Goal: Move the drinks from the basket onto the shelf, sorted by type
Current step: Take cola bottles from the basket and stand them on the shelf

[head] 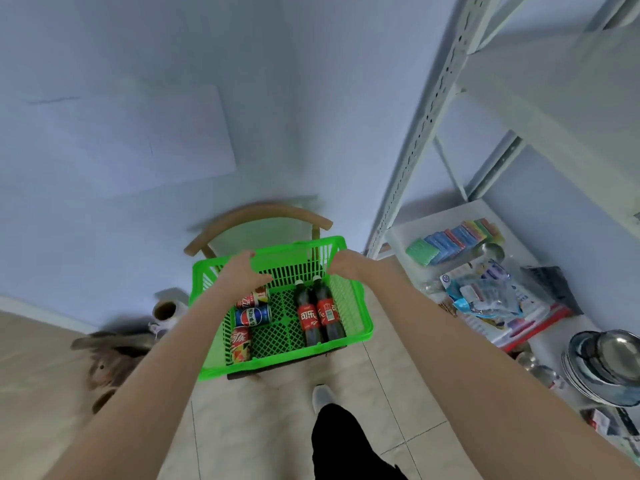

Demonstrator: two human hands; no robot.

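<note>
A green plastic basket (360,306) rests on a wooden chair. Inside lie two dark cola bottles (318,315) with red labels, side by side on the right. On the left lie a red cola can (254,298), a blue Pepsi can (252,316) and another red can (240,344). My left hand (242,271) hovers over the basket's far left part, fingers spread, above the red can. My right hand (346,264) is at the basket's far right rim, fingers curled; whether it grips the rim is unclear. The white metal shelf (415,161) stands to the right.
The chair's curved wooden back (259,213) stands behind the basket against a pale wall. The shelf's low level holds coloured sponges (450,239), plastic packets (491,292) and steel bowls (609,362). A tape roll (166,310) and a brown object lie on the floor at left. My foot (322,396) stands on tiles.
</note>
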